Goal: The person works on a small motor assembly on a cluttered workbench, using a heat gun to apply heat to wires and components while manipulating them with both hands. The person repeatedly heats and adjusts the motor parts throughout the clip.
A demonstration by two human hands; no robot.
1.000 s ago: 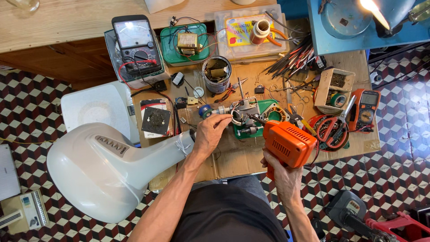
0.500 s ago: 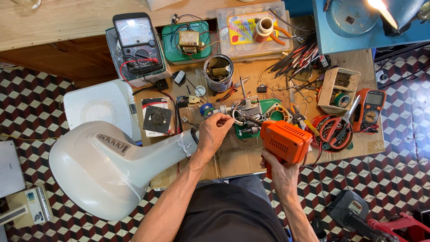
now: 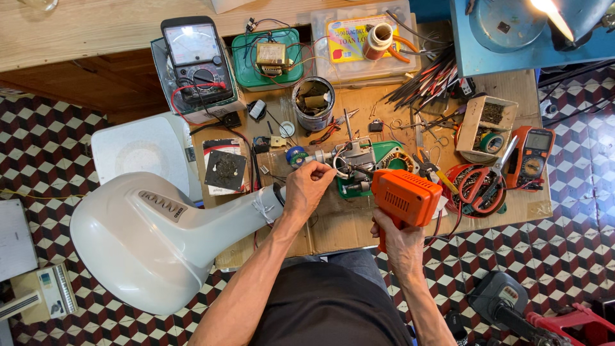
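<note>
My right hand (image 3: 398,238) grips the handle of an orange pistol-shaped tool (image 3: 403,200), its nose pointed at a small metal motor assembly (image 3: 353,160) on the cardboard-covered bench. My left hand (image 3: 309,186) pinches a part at the motor's left end, next to a small blue roll (image 3: 295,155). A large white fan base and stem (image 3: 154,237) lies on its side at the bench's left edge, its neck just under my left wrist.
On the bench are an analog multimeter (image 3: 194,61), a green tray with a transformer (image 3: 269,57), a tin can (image 3: 313,102), red scissors (image 3: 482,182), an orange digital meter (image 3: 534,157) and loose probes (image 3: 429,80). A lit lamp (image 3: 551,16) is top right. The floor is checkered tile.
My left hand shifted slightly at the motor's left end. The orange tool stays held against the motor.
</note>
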